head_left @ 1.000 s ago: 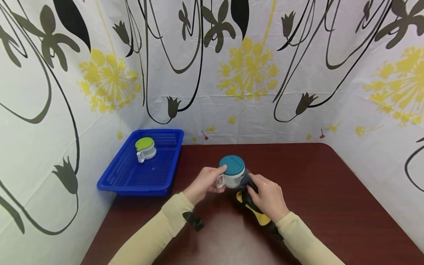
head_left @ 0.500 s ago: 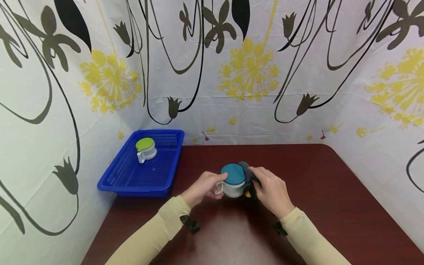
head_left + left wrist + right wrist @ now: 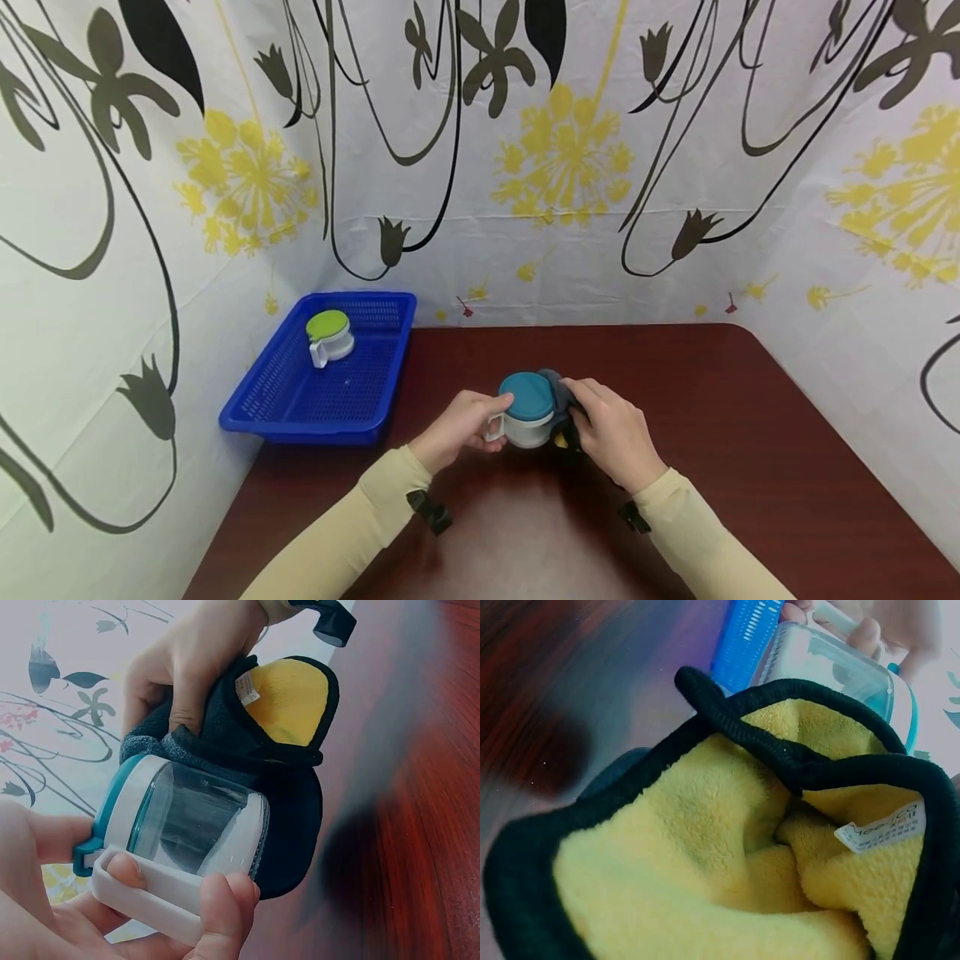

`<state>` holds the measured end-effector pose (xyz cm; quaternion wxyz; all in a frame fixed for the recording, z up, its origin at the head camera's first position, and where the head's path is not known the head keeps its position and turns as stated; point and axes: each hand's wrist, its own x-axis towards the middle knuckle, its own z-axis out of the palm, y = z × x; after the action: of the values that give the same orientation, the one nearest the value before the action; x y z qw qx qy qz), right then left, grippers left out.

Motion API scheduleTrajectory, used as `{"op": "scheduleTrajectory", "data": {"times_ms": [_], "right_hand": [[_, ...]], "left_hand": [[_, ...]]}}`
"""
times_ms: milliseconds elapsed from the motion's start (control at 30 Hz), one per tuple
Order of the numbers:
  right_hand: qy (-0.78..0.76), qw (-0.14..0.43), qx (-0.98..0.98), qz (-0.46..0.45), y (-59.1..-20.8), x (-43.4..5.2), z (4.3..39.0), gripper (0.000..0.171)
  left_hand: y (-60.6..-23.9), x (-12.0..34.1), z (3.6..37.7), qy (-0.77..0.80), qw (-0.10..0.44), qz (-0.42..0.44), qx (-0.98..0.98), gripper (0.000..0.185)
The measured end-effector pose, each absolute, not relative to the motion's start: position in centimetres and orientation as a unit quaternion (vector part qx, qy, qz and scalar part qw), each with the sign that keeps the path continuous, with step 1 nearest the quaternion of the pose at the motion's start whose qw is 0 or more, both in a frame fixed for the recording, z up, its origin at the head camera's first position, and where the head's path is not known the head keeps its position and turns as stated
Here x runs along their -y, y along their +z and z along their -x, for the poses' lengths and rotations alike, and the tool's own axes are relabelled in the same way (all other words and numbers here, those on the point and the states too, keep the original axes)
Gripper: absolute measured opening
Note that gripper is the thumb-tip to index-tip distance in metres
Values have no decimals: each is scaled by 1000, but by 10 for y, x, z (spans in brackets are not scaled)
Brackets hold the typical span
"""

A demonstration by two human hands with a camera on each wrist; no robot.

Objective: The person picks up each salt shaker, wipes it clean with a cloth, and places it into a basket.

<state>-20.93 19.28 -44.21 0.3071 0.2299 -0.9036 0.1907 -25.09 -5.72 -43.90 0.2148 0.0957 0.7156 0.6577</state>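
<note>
My left hand (image 3: 457, 425) grips the white handle of a clear seasoning jar (image 3: 527, 432), its thumb at the edge of the blue lid (image 3: 527, 395). Fingers curl through and around the handle in the left wrist view, where the jar (image 3: 202, 817) lies on its side and has something white toward its base. My right hand (image 3: 617, 433) pinches a cleaning cloth (image 3: 558, 398), dark grey on one face and yellow on the other. The cloth rests against the jar's right side. Bunched folds of the cloth (image 3: 667, 840) with black edging and a white label fill the right wrist view.
A blue plastic basket (image 3: 382, 392) stands at the table's back left. Inside it sits a similar jar with a green lid (image 3: 327, 326). The dark red-brown table (image 3: 720, 433) meets patterned cloth walls (image 3: 480, 183) at the back and sides.
The jar has come slightly down in the head view with my left hand. My right hand has shifted the cloth up around the jar's far right side; its yellow part now hardly shows there.
</note>
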Motion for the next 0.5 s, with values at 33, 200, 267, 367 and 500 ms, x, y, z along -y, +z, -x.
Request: {"op": "scheduleTrajectory", "data": {"times_ms": [33,200,267,367,500], "right_hand": [[191,308,903,-230,-442,-193,210,44],[192,279,917,-212,-449,-194,213,39],[189,257,926,-202,-454,-195,215,38],[186,233,934,-194,-460,-197,216,38],[186,228,935,-198,-462,-197,217,39]], "left_hand": [[-438,58,251,658,213,-97,-715,50],[-433,60,249,660,211,-110,-713,50],[-430,61,248,658,213,-116,-713,50],[-429,62,248,657,214,-121,-713,52],[-430,62,248,658,211,-117,-713,53]]}}
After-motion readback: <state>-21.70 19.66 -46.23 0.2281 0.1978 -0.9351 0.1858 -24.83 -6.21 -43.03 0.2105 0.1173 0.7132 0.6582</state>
